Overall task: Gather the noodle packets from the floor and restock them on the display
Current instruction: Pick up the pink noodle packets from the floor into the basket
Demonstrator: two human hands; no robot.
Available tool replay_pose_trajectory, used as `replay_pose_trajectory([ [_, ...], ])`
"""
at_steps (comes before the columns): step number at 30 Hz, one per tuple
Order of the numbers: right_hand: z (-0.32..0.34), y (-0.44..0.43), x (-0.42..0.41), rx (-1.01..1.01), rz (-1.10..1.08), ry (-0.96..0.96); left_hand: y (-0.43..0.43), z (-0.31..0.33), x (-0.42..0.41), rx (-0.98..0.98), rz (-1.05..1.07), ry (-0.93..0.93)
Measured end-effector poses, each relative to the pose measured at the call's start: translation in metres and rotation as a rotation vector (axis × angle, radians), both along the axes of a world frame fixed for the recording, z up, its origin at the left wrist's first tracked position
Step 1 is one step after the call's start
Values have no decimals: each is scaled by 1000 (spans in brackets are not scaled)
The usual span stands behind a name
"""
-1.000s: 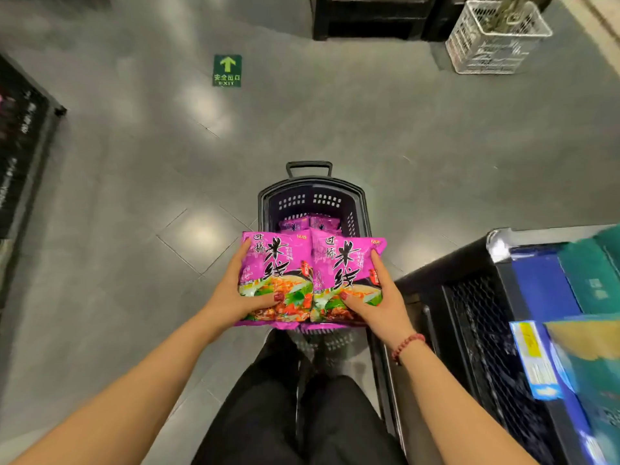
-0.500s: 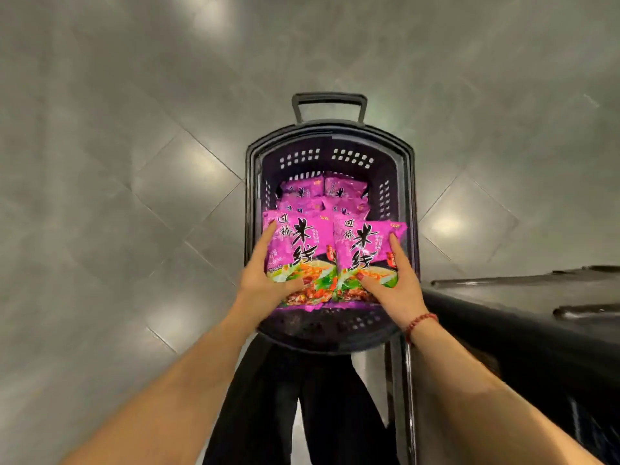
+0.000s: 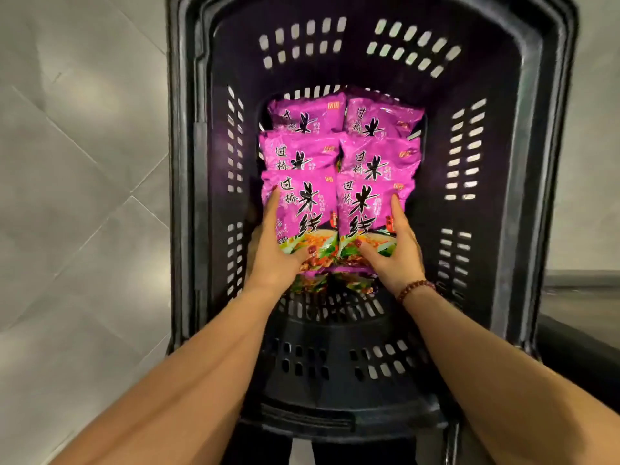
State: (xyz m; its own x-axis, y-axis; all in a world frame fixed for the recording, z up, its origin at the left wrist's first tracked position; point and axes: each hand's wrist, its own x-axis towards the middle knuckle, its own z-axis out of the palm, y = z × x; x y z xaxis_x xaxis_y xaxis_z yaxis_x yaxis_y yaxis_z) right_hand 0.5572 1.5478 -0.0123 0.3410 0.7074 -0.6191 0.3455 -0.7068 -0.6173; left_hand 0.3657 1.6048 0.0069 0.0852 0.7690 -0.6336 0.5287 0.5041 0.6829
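Grey floor tiles (image 3: 84, 162) are showing to the left of a tall black basket (image 3: 523, 196), whose slotted walls are filling most of the view. Purple noodle packets (image 3: 295, 152) are lying deep inside the basket in two columns, overlapping like shingles. The rows nearer the basket's far wall are partly tucked beneath the rows nearer its front wall.

Both arms are reaching down into the basket from its near rim. The left hand (image 3: 271, 260) is gripping the left front packet (image 3: 302, 209): its thumb is lying across the printed noodle picture, its forefinger is stretching up along the packet's left edge, and the other fingers are hidden behind. The right hand (image 3: 392, 260) is gripping the right front packet (image 3: 365, 209) the same way, with the thumb over the picture and the forefinger running up the right edge. These two packets are sitting side by side and touching along their inner edges, on top of the row behind them. Just below them, toward the basket's near wall, the printed ends of further packets (image 3: 310, 284) are peeking out.

A string of dark red beads (image 3: 416, 288) is circling the right wrist. To the right of the basket, a dull metal surface (image 3: 580, 297) is sitting above a dark ledge (image 3: 577, 347).
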Motion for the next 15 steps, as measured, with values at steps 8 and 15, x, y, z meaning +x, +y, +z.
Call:
replay_pose_trajectory([
  [8,-45,-17,-14,52,183,-643,-13,-42,4,211,-343,518],
  [15,-68,-11,-26,155,493,-684,-9,-54,0,544,-806,699],
])
